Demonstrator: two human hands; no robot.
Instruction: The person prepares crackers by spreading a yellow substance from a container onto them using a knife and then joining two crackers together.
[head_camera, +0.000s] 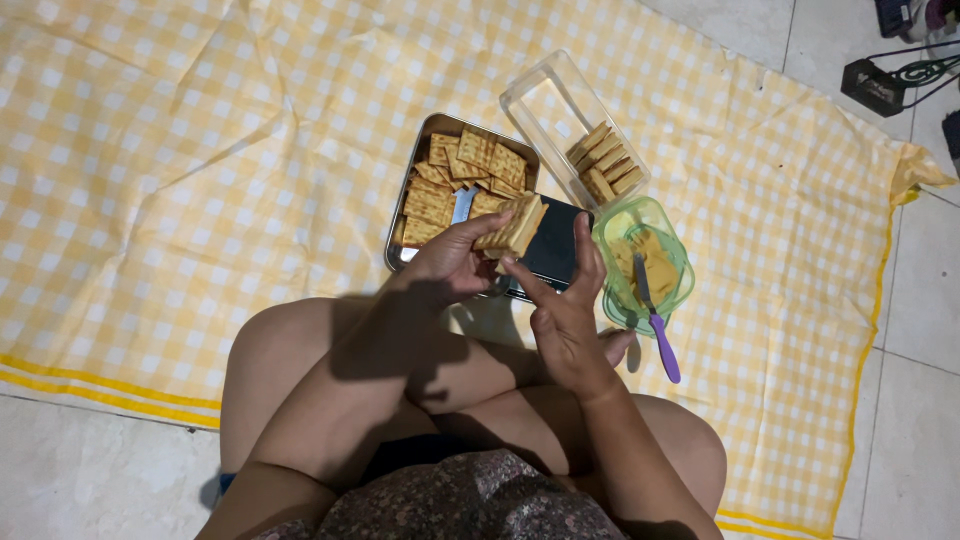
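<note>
**A stack of crackers pinched in the left hand, brittle and light**

From the head camera I look straight down at crossed legs on a yellow checked cloth; the left hand holds a small stack of crackers above the near edge of a dark tray, thumb on top and fingers curled under, so the grip is closed around the stack; the right hand is just beside it, index finger raised towards the stack's lower edge, the other fingers loosely bent and holding nothing that I can see, though its palm is turned away from me

I judge the stack light, dry and stiff, and fragile at the corners; a squeeze across the flat faces should hold it, whereas pressure on the edges would likely snap a piece; if spread lies between the layers they may slide

Behind the hands a metal tin is full of loose crackers; a clear plastic box holds a row of finished ones at its far right end; a green tub of yellowish spread has a purple-handled knife resting in it
</note>
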